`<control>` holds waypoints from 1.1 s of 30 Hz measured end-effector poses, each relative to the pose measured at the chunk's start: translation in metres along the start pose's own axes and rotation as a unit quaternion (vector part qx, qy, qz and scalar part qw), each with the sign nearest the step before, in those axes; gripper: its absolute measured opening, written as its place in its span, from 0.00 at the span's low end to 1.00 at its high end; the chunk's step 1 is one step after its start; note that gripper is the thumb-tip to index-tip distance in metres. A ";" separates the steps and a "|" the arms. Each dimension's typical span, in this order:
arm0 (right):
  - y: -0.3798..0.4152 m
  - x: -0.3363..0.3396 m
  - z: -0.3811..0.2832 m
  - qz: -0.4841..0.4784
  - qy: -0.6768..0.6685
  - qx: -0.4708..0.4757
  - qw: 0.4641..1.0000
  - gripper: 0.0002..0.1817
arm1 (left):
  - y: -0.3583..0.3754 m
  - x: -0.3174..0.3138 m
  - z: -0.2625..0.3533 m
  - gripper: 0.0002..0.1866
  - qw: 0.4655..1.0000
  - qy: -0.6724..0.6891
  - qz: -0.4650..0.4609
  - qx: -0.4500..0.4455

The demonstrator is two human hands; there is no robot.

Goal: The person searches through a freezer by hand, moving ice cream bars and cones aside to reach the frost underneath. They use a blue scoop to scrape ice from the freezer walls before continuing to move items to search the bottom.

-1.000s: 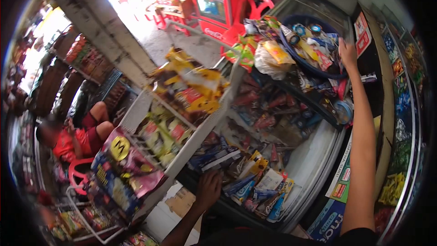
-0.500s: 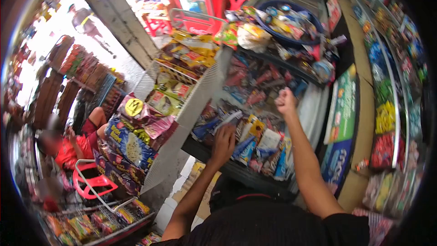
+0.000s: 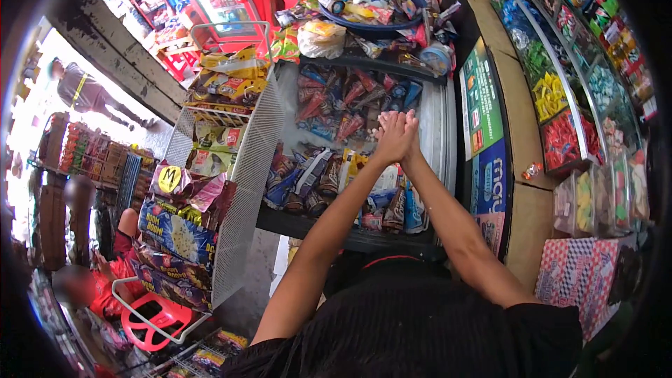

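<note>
The left hand and right hand are pressing together, fingers straight, above the freezer. Cones are lying left of the fingertips; bars are lining the near edge. A blue basin is resting at the far end. Leftward, a box is showing "BOOM BOOM", a bag "M". A red fridge is standing beyond.

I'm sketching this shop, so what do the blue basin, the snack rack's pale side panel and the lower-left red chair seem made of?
The blue basin looks like smooth plastic, with an evenly coloured, rounded rim. The pale side panel is probably painted metal: thin, with rows of small holes. The red chair seems moulded plastic, uniformly coloured, with cut-out openings.
</note>
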State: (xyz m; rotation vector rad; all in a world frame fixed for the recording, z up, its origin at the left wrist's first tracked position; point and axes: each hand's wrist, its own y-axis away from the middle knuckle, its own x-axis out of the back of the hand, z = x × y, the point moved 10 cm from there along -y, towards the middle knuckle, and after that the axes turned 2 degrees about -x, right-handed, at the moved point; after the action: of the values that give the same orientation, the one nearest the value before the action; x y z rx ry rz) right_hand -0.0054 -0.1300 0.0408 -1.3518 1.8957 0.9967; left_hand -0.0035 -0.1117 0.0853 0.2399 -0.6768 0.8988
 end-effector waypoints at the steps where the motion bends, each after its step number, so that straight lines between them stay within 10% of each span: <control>1: 0.002 0.002 -0.003 0.005 0.000 0.005 1.000 0.45 | -0.004 -0.004 -0.003 0.35 1.000 0.008 0.000 0.003; 5: 0.004 0.019 0.014 0.073 -0.094 -0.043 0.992 0.35 | -0.011 -0.007 -0.017 0.40 0.998 0.028 -0.017 0.054; 15: -0.006 -0.041 -0.010 -0.238 -0.221 -0.040 0.945 0.29 | -0.023 0.046 0.021 0.36 0.995 0.004 -0.026 0.097; 21: 0.004 -0.026 -0.019 -0.017 -0.178 -0.031 0.983 0.31 | -0.056 0.034 -0.010 0.26 0.988 -0.059 0.096 0.103; 27: 0.014 0.010 0.006 0.094 -0.041 -0.092 0.990 0.19 | -0.053 0.027 -0.046 0.26 0.981 -0.076 0.017 0.177; 33: 0.018 -0.003 -0.047 0.020 0.216 -0.092 0.972 0.16 | -0.058 0.049 -0.113 0.28 0.976 -0.095 0.025 0.193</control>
State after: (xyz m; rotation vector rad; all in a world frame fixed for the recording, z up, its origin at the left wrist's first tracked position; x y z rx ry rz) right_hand -0.0241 -0.1646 0.0726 -1.7580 2.1927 0.9749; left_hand 0.1129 -0.0636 0.0339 0.6648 -0.6828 1.0621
